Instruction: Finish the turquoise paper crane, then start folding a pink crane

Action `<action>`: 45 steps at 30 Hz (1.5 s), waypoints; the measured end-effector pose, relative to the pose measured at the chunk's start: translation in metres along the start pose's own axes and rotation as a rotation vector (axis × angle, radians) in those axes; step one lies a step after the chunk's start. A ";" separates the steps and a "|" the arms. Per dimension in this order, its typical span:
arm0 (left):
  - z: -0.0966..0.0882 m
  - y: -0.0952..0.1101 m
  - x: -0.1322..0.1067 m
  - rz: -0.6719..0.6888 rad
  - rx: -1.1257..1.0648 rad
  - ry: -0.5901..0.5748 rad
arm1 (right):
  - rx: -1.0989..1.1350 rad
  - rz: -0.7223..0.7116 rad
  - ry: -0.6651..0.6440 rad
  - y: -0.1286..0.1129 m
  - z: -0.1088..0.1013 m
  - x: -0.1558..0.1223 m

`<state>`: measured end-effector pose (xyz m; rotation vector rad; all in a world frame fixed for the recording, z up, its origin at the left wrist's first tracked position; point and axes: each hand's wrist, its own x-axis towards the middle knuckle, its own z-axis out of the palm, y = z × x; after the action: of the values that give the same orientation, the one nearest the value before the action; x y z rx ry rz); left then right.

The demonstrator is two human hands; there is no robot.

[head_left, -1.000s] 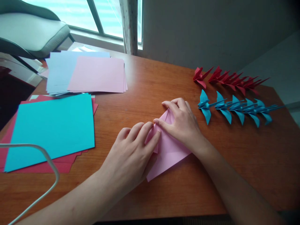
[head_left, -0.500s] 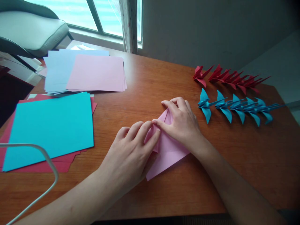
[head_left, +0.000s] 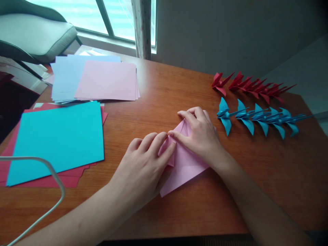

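Observation:
A sheet of pink origami paper (head_left: 188, 167), partly folded and creased, lies on the wooden table in front of me. My left hand (head_left: 146, 160) pinches its left corner between thumb and fingers, where a small folded flap shows. On the upper side of the paper rests my right hand (head_left: 201, 131), its thumb pressing at the fold beside my left fingertips. The right fingers curl over the paper's far edge. Part of the sheet is hidden under both hands.
Rows of folded red paper cranes (head_left: 248, 85) and blue paper cranes (head_left: 225, 116) stand at the right. To the left lie blue sheets (head_left: 58, 140) over red ones, with pale pink sheets (head_left: 107, 80) behind. A white cable (head_left: 55, 174) arcs across the lower left.
Hands and pink paper hold almost the same pose. The whole view has shifted very slightly.

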<state>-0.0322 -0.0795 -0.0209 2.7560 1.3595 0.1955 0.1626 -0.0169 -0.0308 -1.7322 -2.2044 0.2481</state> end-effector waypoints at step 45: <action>-0.002 -0.003 0.002 0.001 -0.025 0.005 | 0.006 0.018 0.000 -0.004 0.003 0.000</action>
<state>-0.0338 -0.0766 -0.0195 2.7376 1.3475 0.2188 0.1582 -0.0174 -0.0326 -1.7495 -2.1862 0.2585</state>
